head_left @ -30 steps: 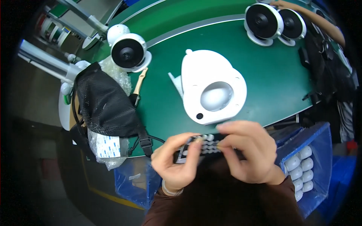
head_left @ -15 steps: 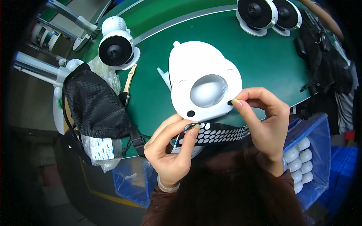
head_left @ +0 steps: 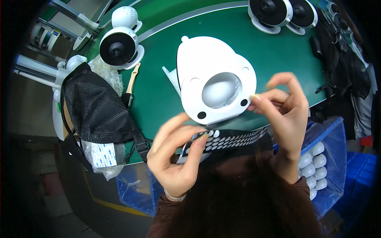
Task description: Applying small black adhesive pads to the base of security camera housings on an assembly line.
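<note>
A white plastic device housing [head_left: 210, 51] lies on the green table, with a round opening that shows a smooth white curved part [head_left: 220, 92] inside. One black round pad [head_left: 201, 115] sits at its near left and another black round pad [head_left: 244, 102] at its near right. Two shallow round marks farther up carry no pad. My left hand [head_left: 172, 154] pinches a black strip of round stickers [head_left: 234, 139], its pale dots in rows, just below the housing. My right hand [head_left: 283, 109] is beside the near right pad, fingers apart, with nothing visible in them.
White cameras with black round fronts stand at the back left [head_left: 118, 49] and back right [head_left: 270, 14]. A black mesh bag [head_left: 97, 103] and a wooden-handled brush [head_left: 134, 78] lie left. A blue-lined bin [head_left: 335, 158] at lower right holds several white domed parts [head_left: 311, 170].
My right hand has drawn back a little from the near right pad, its fingers loosening, and the pad now shows fully. The housing appears slightly higher in view. My left hand keeps the strip.
</note>
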A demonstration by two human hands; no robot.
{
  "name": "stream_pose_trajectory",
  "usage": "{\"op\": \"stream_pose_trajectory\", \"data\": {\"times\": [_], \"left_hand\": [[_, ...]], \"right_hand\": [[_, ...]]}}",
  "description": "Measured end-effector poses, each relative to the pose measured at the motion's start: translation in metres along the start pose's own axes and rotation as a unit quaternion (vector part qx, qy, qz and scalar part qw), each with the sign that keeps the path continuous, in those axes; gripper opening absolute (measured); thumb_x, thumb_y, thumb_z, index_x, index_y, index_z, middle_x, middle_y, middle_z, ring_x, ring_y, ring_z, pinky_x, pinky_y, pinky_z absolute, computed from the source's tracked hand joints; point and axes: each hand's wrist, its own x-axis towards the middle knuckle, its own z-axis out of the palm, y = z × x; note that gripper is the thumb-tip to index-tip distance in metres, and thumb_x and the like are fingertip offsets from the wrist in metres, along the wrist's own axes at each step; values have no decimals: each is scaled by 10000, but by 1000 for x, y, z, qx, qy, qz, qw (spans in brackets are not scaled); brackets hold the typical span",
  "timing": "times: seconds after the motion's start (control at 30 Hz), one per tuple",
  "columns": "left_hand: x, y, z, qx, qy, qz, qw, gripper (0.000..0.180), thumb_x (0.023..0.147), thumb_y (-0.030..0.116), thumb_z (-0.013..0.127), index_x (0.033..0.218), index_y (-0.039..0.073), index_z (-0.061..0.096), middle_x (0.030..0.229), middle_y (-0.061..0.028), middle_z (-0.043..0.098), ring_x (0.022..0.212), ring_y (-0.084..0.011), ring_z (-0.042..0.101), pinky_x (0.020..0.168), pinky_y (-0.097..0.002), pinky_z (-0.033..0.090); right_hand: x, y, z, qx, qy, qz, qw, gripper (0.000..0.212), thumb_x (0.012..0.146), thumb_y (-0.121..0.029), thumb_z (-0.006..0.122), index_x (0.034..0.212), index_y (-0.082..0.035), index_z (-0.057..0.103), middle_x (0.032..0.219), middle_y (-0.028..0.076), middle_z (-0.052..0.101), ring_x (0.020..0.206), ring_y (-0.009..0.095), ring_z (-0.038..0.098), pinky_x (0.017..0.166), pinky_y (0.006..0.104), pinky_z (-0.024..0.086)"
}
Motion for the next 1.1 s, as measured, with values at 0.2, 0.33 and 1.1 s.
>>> {"op": "stream_pose_trajectory", "data": {"times": [0.2,0.33,1.1], "left_hand": [[-11,11,-10,17,-31,-41,999,113,764,-65,596,866,-34,560,684,-58,609,600,-69,566,565,-166,410],[-10,14,-8,-15,-27,-52,998,99,770,-61,593,857,-39,552,693,-53,610,606,-63,561,569,-165,410],[-11,12,-4,17,-10,2,1000,126,723,-80,611,836,-44,569,698,-69,632,593,-64,574,565,-158,415]], "right_hand": [[-26,-2,2,-169,-19,-251,953,217,634,103,653,830,10,635,779,100,629,694,201,625,623,278,497],[-28,1,16,-174,-95,-260,945,224,608,33,708,808,-34,634,767,65,610,674,219,592,587,296,476],[-27,-1,13,-160,-115,-199,960,180,591,62,715,735,-20,646,745,61,643,672,172,611,601,238,460]]}}
